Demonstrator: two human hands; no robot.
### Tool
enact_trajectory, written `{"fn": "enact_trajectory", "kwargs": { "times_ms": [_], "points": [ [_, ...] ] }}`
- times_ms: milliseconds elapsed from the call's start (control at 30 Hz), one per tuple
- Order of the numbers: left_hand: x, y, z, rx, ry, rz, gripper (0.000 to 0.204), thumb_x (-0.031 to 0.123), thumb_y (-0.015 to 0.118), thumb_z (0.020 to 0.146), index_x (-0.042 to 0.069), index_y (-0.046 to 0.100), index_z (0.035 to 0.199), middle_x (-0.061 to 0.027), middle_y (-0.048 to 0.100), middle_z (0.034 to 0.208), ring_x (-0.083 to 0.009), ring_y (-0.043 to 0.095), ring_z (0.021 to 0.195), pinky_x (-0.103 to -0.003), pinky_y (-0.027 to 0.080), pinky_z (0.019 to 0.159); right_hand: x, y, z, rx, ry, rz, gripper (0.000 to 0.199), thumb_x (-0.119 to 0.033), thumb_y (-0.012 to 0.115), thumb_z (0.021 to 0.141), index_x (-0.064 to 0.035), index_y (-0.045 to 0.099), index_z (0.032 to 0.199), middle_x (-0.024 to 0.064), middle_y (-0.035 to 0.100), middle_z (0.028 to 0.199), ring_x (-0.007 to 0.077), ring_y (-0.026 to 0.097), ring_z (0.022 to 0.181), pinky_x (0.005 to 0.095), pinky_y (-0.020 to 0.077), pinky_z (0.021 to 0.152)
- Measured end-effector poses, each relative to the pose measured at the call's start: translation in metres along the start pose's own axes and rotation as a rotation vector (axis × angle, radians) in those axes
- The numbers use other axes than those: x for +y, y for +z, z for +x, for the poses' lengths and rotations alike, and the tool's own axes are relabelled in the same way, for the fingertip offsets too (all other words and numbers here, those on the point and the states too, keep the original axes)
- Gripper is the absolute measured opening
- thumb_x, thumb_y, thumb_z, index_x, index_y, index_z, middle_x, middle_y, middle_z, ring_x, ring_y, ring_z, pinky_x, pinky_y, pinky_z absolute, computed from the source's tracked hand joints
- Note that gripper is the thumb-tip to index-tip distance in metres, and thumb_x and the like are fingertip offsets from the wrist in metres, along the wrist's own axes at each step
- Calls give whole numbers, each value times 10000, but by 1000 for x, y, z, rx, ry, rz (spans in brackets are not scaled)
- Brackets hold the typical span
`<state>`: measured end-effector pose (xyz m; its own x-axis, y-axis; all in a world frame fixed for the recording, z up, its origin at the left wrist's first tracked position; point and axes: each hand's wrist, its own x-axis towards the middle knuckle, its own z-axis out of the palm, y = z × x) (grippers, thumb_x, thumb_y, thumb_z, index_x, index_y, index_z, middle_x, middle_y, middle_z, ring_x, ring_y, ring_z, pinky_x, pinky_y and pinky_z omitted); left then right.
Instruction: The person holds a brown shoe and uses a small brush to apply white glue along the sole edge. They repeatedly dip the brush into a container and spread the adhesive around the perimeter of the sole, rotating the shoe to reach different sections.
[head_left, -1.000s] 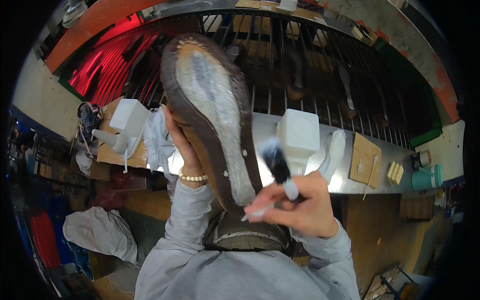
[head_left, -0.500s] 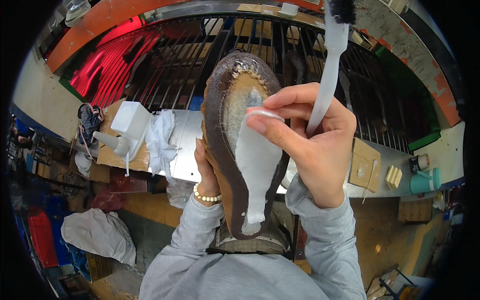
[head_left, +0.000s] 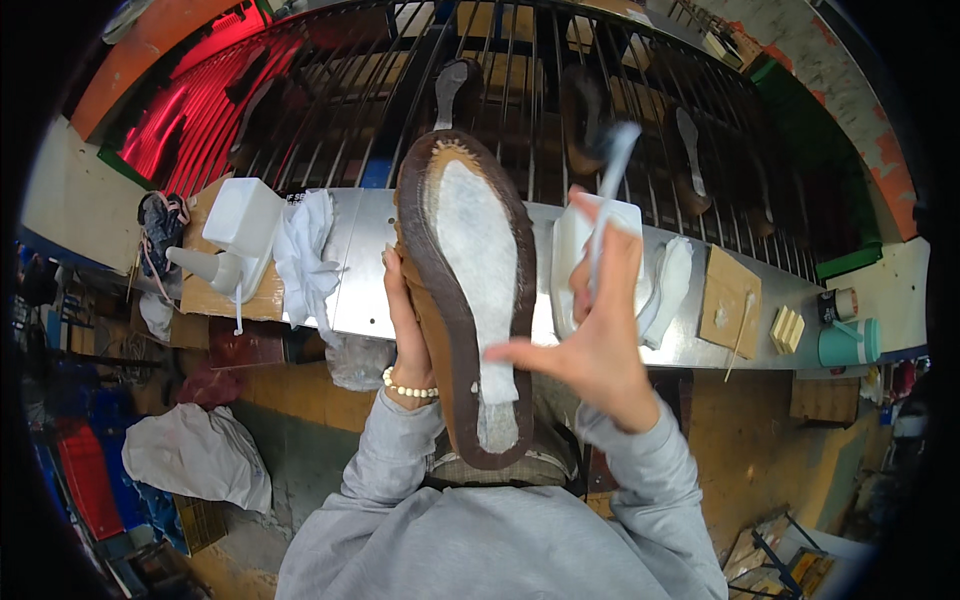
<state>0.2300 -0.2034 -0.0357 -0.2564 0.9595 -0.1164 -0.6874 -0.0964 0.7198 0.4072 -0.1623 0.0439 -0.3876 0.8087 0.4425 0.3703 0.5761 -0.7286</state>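
A brown shoe, sole up (head_left: 463,390), stands toe away from me with a dark rim around its sole. My left hand (head_left: 408,335) grips its left side, a beaded bracelet at the wrist. In the hollow of the sole lies a white shaped pad (head_left: 470,235), flat from near the toe down to just above the heel. The thumb of my right hand (head_left: 605,350) touches the pad's lower, narrow part or hovers just over it. The same hand keeps a white-handled brush (head_left: 612,185) among its raised fingers; motion smears the brush.
Beyond the metal bench stretches a barred rack (head_left: 520,80) bearing several more shoes, with red light at its left. A white tray (head_left: 628,212) and white pads (head_left: 668,290) lie behind my right hand. At left are a white bottle (head_left: 240,215) and crumpled cloth (head_left: 303,250); a teal cup (head_left: 848,343) stands far right.
My right fingers have let go of the pad's upper end, which now lies flat near the toe. That hand has moved down the sole, the brush with it. The shoe has shifted slightly left.
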Motion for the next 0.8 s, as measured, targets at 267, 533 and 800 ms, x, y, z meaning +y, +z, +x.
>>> {"fn": "enact_trajectory", "kwargs": {
  "times_ms": [267, 533, 800],
  "points": [
    [-7, -56, 14, 73, 130, -68, 680, 572, 370, 1047, 89, 353, 1524, -108, 443, 1500, -218, 490, 1327, -353, 385, 1132, 65, -48, -81, -24, 416, 35, 491, -125, 749, 883, -84, 565, 1337, 54, 584, 1064, 167, 602, 842, 335, 474, 616],
    [-4, -50, 3, -52, -85, -408, 771, 672, 413, 983, 117, 354, 1516, -179, 552, 1371, -338, 663, 1065, -506, 579, 922, 107, -66, -107, 53, 45, -797, 219, -108, 790, 768, -211, 786, 961, -2, 590, 955, 184, 554, 824, 368, 374, 811],
    [29, -76, 64, -1048, -560, -376, 727, 431, 499, 1020, 21, 225, 1553, -159, 395, 1518, -429, 596, 1133, -563, 520, 867, 119, -54, -123, 178, 148, -717, 245, -152, 855, 728, -204, 797, 960, 10, 533, 936, 174, 511, 800, 333, 370, 783]
  ]
}}
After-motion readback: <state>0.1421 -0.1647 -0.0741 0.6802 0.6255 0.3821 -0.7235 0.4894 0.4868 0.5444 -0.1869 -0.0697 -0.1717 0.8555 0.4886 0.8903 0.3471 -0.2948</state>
